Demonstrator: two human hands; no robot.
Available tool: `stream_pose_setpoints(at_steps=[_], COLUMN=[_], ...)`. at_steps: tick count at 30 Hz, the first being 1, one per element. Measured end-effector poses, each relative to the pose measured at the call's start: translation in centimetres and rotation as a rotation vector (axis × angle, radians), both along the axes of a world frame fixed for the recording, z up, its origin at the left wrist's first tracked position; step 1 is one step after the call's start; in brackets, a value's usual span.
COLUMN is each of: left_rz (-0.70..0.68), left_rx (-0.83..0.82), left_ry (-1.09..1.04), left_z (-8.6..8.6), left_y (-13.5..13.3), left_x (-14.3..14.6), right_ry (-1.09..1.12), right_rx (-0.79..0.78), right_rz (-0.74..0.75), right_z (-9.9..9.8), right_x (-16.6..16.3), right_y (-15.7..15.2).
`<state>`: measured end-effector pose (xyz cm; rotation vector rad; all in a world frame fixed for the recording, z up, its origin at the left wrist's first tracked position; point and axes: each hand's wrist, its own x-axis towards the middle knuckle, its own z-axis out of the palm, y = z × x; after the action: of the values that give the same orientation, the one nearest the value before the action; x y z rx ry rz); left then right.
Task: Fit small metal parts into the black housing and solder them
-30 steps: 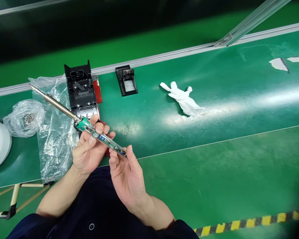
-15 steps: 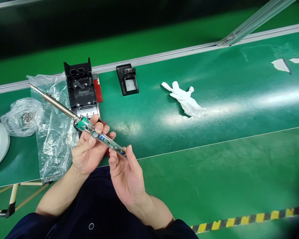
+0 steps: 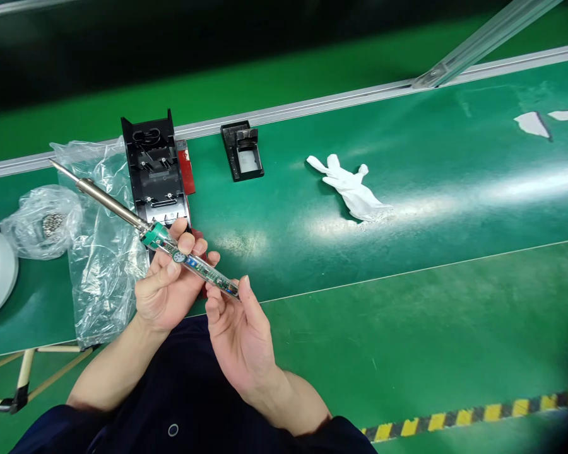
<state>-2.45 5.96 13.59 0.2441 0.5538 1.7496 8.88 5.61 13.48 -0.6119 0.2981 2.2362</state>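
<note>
Soldering iron (image 3: 137, 221) held at centre-left: left hand (image 3: 163, 290) pinches its bare board, right hand (image 3: 239, 328) pinches the rear end, tip raised off the tabletop (image 3: 407, 208).

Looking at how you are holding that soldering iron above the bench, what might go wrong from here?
1. The soldering iron is held only by fingertips of the left hand and right hand; it might slip and drop.
2. Its metal tip points over the clear plastic bag; if hot, it could melt the film.
</note>
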Motion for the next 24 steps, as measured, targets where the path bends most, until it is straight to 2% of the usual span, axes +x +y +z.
stream_pose_setpoints(at_steps=[12,24], left_rz=[-0.061,0.000], left_rx=[0.044,-0.066], left_ry=[-0.072,-0.052], left_z=[0.16,0.16], left_y=[0.10,0.17], left_x=[0.17,0.04], right_ry=[-0.012,-0.021], right_rx=[-0.024,-0.026], right_rz=[-0.012,-0.004], right_z=[0.07,0.04], right_x=[0.01,-0.32], right_y=[0.21,0.41])
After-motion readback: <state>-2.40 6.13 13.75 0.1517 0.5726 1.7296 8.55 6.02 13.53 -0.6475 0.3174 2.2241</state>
